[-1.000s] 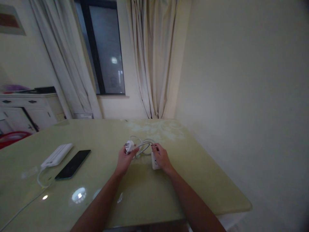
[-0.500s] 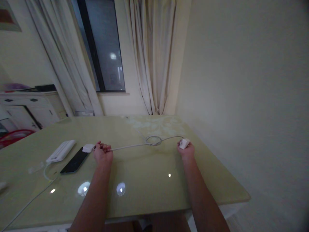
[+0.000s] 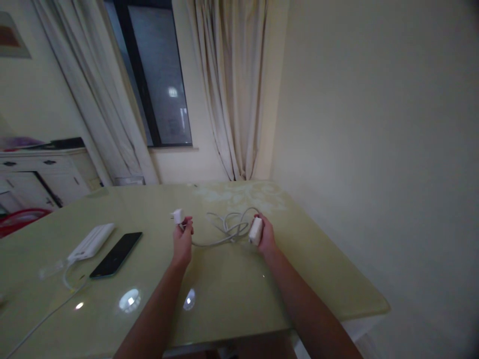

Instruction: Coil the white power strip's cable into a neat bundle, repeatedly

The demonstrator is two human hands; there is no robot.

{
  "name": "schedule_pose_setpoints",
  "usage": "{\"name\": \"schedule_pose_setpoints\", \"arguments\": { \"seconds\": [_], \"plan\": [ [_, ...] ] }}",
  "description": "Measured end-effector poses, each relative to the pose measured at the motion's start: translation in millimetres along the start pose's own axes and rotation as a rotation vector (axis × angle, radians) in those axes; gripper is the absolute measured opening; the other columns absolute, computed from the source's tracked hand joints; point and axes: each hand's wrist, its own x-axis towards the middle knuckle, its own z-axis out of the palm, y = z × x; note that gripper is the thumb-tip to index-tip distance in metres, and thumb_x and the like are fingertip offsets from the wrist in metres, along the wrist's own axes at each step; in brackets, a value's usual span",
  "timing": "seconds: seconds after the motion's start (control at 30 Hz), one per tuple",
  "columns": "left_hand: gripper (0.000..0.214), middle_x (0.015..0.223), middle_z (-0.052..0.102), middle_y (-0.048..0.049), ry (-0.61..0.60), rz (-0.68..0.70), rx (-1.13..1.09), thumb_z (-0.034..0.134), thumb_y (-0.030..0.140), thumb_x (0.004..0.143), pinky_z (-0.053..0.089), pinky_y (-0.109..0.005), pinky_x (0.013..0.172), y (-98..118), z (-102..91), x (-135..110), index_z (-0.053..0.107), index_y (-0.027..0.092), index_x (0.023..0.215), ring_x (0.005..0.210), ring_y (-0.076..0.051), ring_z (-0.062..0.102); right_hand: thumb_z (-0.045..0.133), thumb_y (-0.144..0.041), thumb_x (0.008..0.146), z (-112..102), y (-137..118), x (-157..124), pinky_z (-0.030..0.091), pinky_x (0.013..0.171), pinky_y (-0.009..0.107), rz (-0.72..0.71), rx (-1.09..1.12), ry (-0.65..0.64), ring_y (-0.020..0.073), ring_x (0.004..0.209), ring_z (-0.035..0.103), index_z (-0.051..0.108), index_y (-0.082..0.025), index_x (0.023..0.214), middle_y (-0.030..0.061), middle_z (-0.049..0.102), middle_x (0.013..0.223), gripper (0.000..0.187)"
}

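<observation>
My left hand is closed around the base of a white plug, whose prongs point left. From that hand a pale grey cable runs right, sagging into loose, crossing loops over the table. The cable's far end rises to my right hand. Those fingers grip a white power adapter, a blocky piece tilted toward the middle. Just where the cable meets the adapter is hidden by the fingers.
Left of my left arm lie a dark phone and a white power bank with a thin white cable trailing to the front left. The glossy table meets a wall on the right. A curtained window stands behind.
Both hands have come closer together, the left moving right and the right moving left. The cable, stretched fairly straight with one loop before, now hangs slack in several loops.
</observation>
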Motion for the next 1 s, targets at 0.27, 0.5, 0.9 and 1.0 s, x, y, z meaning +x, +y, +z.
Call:
{"name": "schedule_pose_setpoints", "arguments": {
  "seconds": [0.27,0.5,0.9,1.0],
  "plan": [
    [0.033,0.092,0.055,-0.0007,-0.108,-0.119,0.279,0.066,0.029,0.077,0.052,-0.025,0.057,-6,1.2,-9,0.053,0.019,0.105,0.068,-0.012,0.057,0.071,-0.046,0.080,18,12,-16,0.045,0.048,0.024,0.128,-0.059,0.003,0.0122,0.051,0.054,0.065,-0.021,0.081,-0.0032,0.062,0.061,0.026],
    [0.033,0.080,0.058,0.0010,-0.131,-0.200,0.341,0.066,0.021,0.077,0.048,-0.024,0.049,-12,1.2,-10,0.052,0.018,0.107,0.049,-0.011,0.056,0.072,-0.052,0.080,13,15,-12,0.045,0.048,0.026,0.081,-0.163,0.015,0.0144,0.052,0.055,0.065,-0.021,0.082,-0.0017,0.061,0.062,0.031],
    [0.052,0.077,0.064,-0.0008,-0.380,-0.118,0.248,0.065,0.045,0.078,0.041,-0.023,0.045,1,9.9,-18,0.059,0.016,0.121,0.046,-0.010,0.051,0.070,-0.048,0.081,17,17,-15,0.044,0.050,0.025,0.059,-0.200,0.025,0.0133,0.055,0.055,0.069,-0.019,0.080,-0.0009,0.065,0.064,0.029],
    [0.046,0.064,0.055,0.0044,-0.398,-0.113,0.272,0.065,0.047,0.077,0.033,-0.020,0.043,3,10.7,-20,0.063,0.016,0.111,0.045,-0.009,0.043,0.071,-0.049,0.079,16,18,-15,0.043,0.051,0.025,0.043,-0.217,0.006,0.0135,0.055,0.056,0.069,-0.019,0.079,-0.0007,0.066,0.065,0.030]
  ]
}}
